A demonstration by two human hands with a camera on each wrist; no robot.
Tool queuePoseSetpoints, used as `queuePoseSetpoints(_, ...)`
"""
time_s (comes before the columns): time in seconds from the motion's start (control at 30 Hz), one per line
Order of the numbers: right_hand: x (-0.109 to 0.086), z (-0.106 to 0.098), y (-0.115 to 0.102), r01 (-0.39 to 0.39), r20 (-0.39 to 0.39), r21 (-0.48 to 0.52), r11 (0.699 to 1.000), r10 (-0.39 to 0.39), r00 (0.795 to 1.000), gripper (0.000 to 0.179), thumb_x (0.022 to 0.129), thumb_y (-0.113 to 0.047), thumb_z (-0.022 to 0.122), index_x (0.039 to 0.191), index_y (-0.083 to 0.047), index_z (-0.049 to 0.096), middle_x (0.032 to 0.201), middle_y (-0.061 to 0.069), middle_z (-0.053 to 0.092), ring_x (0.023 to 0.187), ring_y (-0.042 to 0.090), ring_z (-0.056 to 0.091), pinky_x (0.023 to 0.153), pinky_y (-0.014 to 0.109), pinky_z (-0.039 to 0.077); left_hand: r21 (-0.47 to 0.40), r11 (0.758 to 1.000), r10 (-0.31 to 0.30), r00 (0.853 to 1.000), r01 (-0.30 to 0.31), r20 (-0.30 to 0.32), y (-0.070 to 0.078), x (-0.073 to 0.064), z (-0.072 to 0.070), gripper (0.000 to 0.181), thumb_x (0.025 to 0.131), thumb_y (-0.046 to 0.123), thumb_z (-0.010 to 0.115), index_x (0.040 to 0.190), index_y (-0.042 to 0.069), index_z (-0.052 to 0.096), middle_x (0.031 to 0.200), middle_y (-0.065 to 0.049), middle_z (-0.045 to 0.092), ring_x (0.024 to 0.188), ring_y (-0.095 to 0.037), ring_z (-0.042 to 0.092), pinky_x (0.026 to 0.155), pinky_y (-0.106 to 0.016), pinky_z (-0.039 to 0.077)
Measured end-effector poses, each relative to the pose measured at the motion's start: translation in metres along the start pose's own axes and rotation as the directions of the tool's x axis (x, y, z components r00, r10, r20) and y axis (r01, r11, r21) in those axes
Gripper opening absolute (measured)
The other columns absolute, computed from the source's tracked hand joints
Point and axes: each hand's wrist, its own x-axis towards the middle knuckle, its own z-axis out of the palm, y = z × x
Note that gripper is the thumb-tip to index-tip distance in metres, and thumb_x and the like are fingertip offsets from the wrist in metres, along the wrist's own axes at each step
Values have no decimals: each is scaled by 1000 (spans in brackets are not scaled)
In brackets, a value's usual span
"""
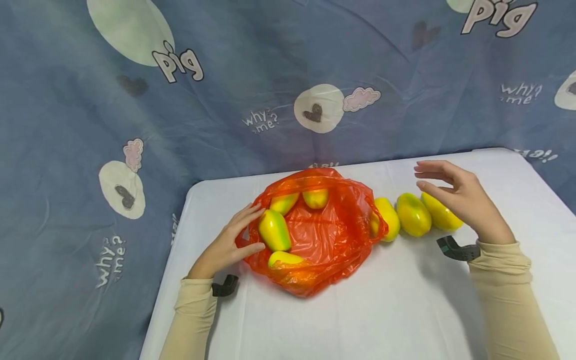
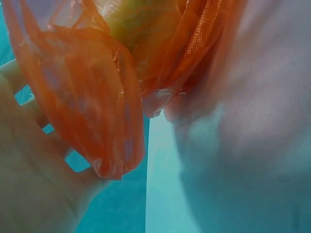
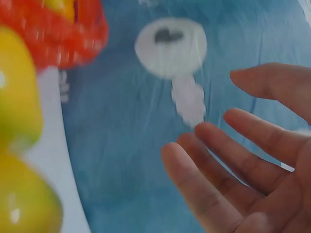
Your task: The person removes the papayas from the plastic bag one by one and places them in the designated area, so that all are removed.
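Note:
A red plastic bag (image 1: 310, 230) lies with its mouth spread wide, and several yellow-green mangoes, such as this mango (image 1: 274, 230), are inside it. At the bag's left rim, my left hand (image 1: 229, 240) touches the plastic with fingers and thumb spread near that mango. The left wrist view shows the bag's folds (image 2: 97, 97) hanging across the palm. In the air above the right of the table is my right hand (image 1: 459, 195), fingers loosely bent and holding nothing. Beneath and left of it, three mangoes (image 1: 413, 215) stand in a row; the leftmost touches the bag's rim.
A white cloth covers the table (image 1: 369, 310), whose back edge meets a blue curtain (image 1: 252, 60) printed with words and cartoon shapes. The curtain also hangs along the left side. Dark wrist-worn cameras (image 1: 456, 250) sit below each hand.

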Motion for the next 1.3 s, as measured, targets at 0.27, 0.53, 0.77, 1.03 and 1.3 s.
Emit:
queuePoseSetpoints(0.27, 18, 36, -37, 68, 260, -46, 997, -54, 964, 34, 101, -27, 69, 133, -16, 68, 134, 3, 69, 121, 16, 66, 95, 23, 59, -10, 1000, -23, 1000, 23, 1, 1, -1, 0, 78, 89, 39, 80, 157, 37, 43, 171, 10, 24, 162, -23, 16, 121, -72, 26)
queuePoseSetpoints(0.53, 32, 82, -64, 173, 481, -58, 983, -125, 868, 39, 98, -24, 73, 133, -8, 68, 129, 9, 72, 120, 28, 67, 100, 49, 59, -19, 1000, 4, 1000, -4, 3, 1, 2, -1, 77, 90, 37, 80, 157, 33, 43, 171, 7, 26, 162, -25, 16, 122, -72, 24)
queuePoseSetpoints(0.77, 49, 116, -79, 312, 593, -142, 939, -171, 786, 43, 100, -27, 69, 135, -2, 67, 135, 15, 69, 127, 32, 64, 105, 52, 55, -17, 1000, 22, 1000, -22, -1, 0, 0, -2, 77, 90, 42, 79, 157, 31, 44, 171, 4, 28, 161, -27, 18, 123, -70, 24)
queuePoseSetpoints(1.03, 76, 139, -88, 321, 656, -227, 919, -99, 748, 47, 100, -30, 68, 136, 0, 65, 135, 16, 69, 128, 35, 64, 111, 52, 51, -16, 1000, 8, 1000, -8, 8, 1, -1, -2, 78, 90, 42, 79, 158, 32, 43, 170, 6, 28, 161, -27, 19, 122, -70, 25)
queuePoseSetpoints(1.3, 93, 157, -90, 321, 650, -251, 913, -87, 755, 43, 98, -26, 69, 130, 3, 67, 114, 15, 71, 113, 34, 63, 109, 49, 51, -11, 1000, 25, 1000, -25, 0, -1, -1, -1, 78, 89, 44, 79, 157, 28, 45, 169, 2, 31, 161, -28, 19, 123, -69, 25)
